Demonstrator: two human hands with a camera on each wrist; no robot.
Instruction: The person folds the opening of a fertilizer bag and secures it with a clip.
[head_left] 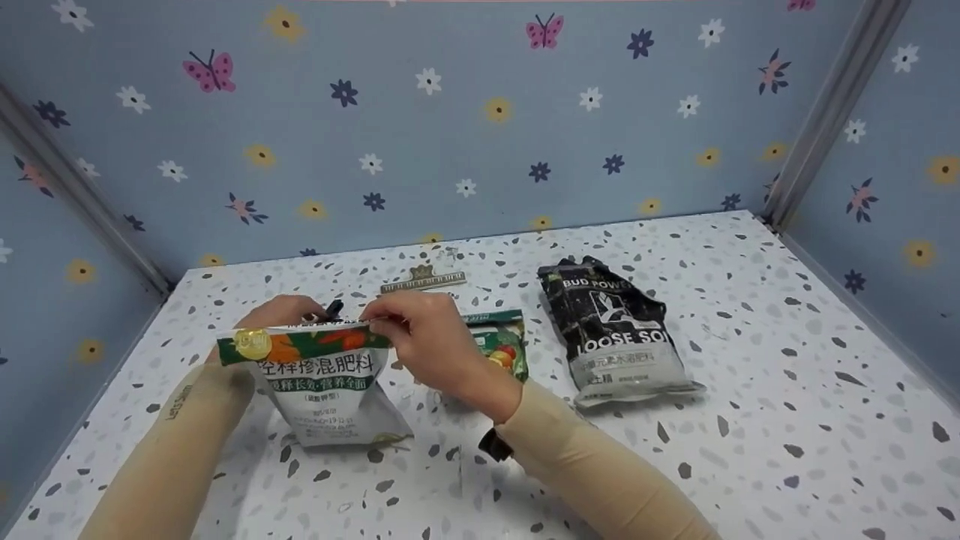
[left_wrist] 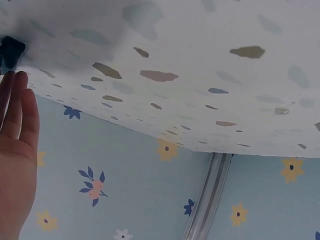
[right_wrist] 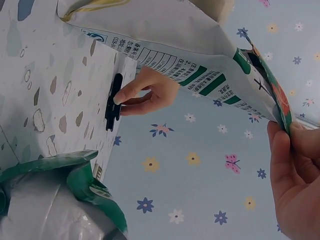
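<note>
A white fertilizer bag [head_left: 330,405] with a green printed top band stands upright on the table. My right hand [head_left: 442,345] pinches its top edge near the right end, thumb and fingers on either side, as the right wrist view also shows. The bag's mouth [right_wrist: 257,65] gapes there. Behind the bag, my left hand [head_left: 281,309] is partly hidden. In the right wrist view its thumb and fingers pinch a long black clip [right_wrist: 114,107] at the tabletop. Only the dark end of the clip [left_wrist: 11,52] shows past the fingertips in the left wrist view.
Behind my right forearm is a second green-topped bag [head_left: 495,319], partly covered. A black and grey soil bag [head_left: 615,330] lies to the right. Farther back lies a brass-coloured toothed strip [head_left: 424,282]. Flower-patterned walls [head_left: 465,135] enclose the speckled table [head_left: 750,450].
</note>
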